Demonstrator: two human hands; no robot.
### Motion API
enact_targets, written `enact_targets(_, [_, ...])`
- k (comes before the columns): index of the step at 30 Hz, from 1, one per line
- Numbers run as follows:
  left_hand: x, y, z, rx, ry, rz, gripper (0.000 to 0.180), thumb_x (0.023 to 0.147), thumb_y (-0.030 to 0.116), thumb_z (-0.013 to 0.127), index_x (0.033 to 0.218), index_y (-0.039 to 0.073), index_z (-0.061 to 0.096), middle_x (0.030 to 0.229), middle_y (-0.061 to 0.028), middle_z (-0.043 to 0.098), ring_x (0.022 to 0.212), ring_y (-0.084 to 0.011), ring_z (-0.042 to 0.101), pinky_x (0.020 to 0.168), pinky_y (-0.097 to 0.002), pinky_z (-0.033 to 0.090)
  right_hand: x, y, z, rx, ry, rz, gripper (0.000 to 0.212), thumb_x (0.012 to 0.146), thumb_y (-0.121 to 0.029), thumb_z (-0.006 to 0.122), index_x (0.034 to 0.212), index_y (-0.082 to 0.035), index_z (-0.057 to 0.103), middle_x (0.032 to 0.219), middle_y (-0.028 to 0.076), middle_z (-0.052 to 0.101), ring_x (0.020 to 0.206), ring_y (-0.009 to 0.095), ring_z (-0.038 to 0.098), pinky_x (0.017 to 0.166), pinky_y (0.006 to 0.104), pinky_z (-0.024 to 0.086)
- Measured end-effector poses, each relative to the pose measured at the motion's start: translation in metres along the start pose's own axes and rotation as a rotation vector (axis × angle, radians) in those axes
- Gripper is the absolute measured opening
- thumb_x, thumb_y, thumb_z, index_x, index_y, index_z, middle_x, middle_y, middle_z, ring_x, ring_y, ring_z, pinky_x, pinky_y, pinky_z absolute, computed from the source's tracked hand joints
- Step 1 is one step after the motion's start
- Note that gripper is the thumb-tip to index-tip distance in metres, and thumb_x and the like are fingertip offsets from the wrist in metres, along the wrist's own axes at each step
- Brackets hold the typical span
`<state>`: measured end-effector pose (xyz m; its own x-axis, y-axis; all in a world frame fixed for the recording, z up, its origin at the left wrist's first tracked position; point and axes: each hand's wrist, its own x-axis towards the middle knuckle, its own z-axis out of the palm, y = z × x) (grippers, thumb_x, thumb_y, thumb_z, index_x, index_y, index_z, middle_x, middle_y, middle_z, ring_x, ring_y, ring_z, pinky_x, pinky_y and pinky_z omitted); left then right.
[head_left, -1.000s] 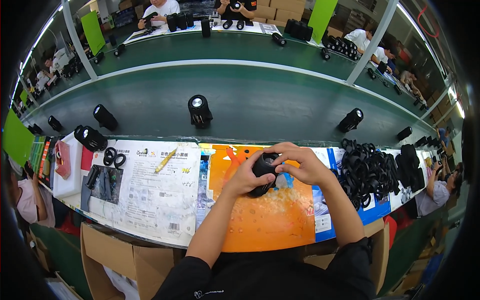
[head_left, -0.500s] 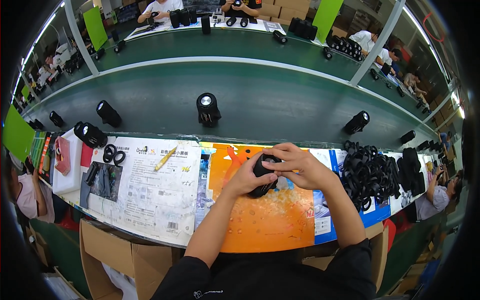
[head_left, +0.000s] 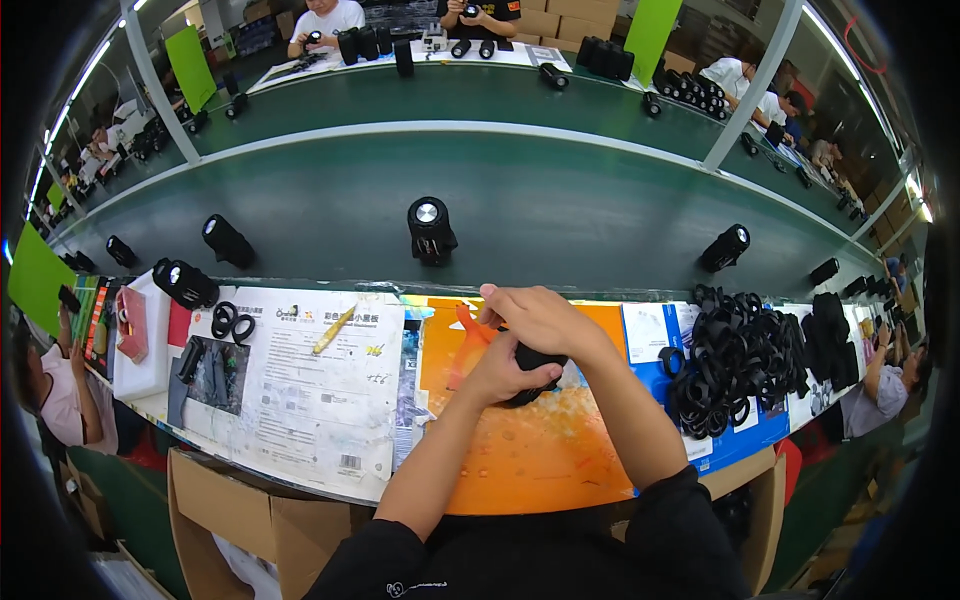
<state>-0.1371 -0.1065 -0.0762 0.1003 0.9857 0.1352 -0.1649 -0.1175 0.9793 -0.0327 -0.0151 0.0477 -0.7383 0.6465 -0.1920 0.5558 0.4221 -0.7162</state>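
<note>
The bench (head_left: 540, 485), orange in front of the person, lies much as it did half a second ago, with the pile of rings (head_left: 738, 362) at the right keeping its place. The right forearm has swung in to the left, so that a ring (head_left: 672, 360) at the pile's near-left edge now shows plainly. The right hand (head_left: 545, 318) has changed most: before, its fingers were bent and spread over the top of the cylinder (head_left: 538, 357); now the hand arches flatter across it, fingers stretched to the left past it and lying close to one another. Whether they grip it cannot be told. The left hand (head_left: 497, 376) stays clamped on the cylinder, its thumb laid across the near side; its other fingers are mostly hidden. The cylinder is above the orange part of the bench, between the two hands. It is black and rounded, seen only in patches above and below the left thumb; its top, visible in part earlier, is now covered by the right hand.
</note>
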Motion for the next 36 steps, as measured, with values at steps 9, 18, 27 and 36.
enact_targets(9, [-0.001,-0.003,0.002,0.034,0.018,0.124,0.074,0.083,0.036,0.099,0.139,0.002,0.066,0.124,-0.0071,0.075,0.114,-0.0192,0.071,0.100,-0.0366,0.059,-0.002,0.003,0.006,-0.077,0.140,-0.013,0.044,0.112,-0.032,0.051,0.108,0.002,0.079,0.104,0.018,0.084,0.098,0.036,0.080,0.101,0.0431,0.058])
enact_targets(18, [0.003,0.003,-0.004,-0.607,0.158,0.122,0.079,0.092,0.060,0.090,0.137,0.002,0.061,0.109,-0.0115,0.077,0.101,-0.0235,0.078,0.094,-0.0375,0.064,-0.031,0.070,0.036,0.578,0.682,-0.190,0.039,0.121,-0.031,0.053,0.125,0.001,0.074,0.119,0.008,0.079,0.111,0.016,0.071,0.101,0.0329,0.053])
enact_targets(27, [0.047,0.039,-0.044,-0.109,0.533,0.392,0.053,0.111,0.046,0.075,0.141,0.003,0.066,0.135,-0.0107,0.073,0.120,-0.0168,0.067,0.110,-0.0344,0.053,-0.047,0.060,0.048,1.183,0.754,-0.098,0.043,0.115,-0.030,0.071,0.148,-0.005,0.060,0.122,0.011,0.075,0.101,0.021,0.075,0.085,0.0325,0.062])
enact_targets(36, [0.104,0.030,-0.111,0.644,0.728,0.156,0.100,0.084,0.027,0.096,0.164,0.005,0.041,0.166,-0.0215,0.047,0.155,-0.0425,0.042,0.129,-0.0520,0.038,0.017,0.087,-0.072,-0.321,0.892,-0.053,0.054,0.096,-0.028,0.090,0.147,-0.019,0.074,0.144,0.019,0.066,0.135,0.040,0.056,0.116,0.0493,0.051])
